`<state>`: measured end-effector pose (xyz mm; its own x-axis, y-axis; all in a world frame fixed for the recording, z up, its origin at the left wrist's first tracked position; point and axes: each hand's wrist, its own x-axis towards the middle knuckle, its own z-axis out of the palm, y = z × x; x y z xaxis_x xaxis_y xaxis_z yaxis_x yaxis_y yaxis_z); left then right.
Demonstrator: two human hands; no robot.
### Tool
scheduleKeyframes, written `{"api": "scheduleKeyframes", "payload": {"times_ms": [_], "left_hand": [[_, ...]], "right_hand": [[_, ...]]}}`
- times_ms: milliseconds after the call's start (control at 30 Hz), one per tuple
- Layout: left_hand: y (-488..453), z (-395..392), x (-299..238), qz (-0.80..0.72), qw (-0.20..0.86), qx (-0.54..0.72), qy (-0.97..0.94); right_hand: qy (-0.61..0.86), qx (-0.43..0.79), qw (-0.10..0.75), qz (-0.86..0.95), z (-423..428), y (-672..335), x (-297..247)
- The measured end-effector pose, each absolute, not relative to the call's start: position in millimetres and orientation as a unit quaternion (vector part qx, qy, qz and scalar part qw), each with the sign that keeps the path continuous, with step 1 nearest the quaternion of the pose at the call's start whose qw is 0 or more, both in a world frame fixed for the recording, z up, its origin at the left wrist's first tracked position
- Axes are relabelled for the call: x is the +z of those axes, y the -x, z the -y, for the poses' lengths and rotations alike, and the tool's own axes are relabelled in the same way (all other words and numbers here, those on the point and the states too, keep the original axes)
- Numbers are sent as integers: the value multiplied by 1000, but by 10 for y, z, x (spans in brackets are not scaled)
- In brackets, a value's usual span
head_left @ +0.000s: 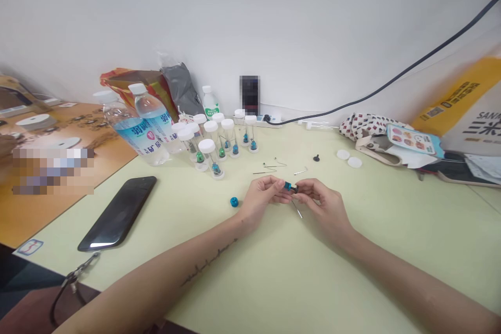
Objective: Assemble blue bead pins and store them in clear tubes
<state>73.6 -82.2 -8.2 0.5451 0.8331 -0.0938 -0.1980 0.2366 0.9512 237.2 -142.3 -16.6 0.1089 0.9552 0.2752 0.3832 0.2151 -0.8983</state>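
Over the table's middle, my left hand (260,197) is closed, with thumb and fingers pinching a small blue cylindrical part (288,186). My right hand (326,206) meets it from the right, fingertips closed on a small black piece (295,189) at the blue part's end. Whether the two pieces are joined, I cannot tell. A thin metal rod (298,211) slants down below the fingertips; its upper end is hidden. Left of my left hand lies a round blue piece (234,202). Beyond the hands are thin bent wires (270,168), a short metal pin (301,171) and a black disc-shaped part (316,157).
Several white-capped clear vials (206,147) with blue or green parts stand at the back left, beside large water bottles (151,115). A black phone (119,211) lies at left. White round caps (354,162) and a patterned pouch (362,128) are at right. A black cable (376,95) crosses behind.
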Motion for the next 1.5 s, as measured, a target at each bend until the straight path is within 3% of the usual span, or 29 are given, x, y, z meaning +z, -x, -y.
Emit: {"api": "scheduleKeyframes", "payload": {"times_ms": [400,1300,1500], "left_hand": [[-733,824,-77,-316,723,361,-497],[-730,822,-103,-314,719,349,-512],[-739,829,-109,-313,716,368,-504]], "right_hand": [[553,344,501,571,1427,-2377,-156],[566,332,469,592,1432,-2381,-142],[551,336,496,581,1423,-2373,-134]]}}
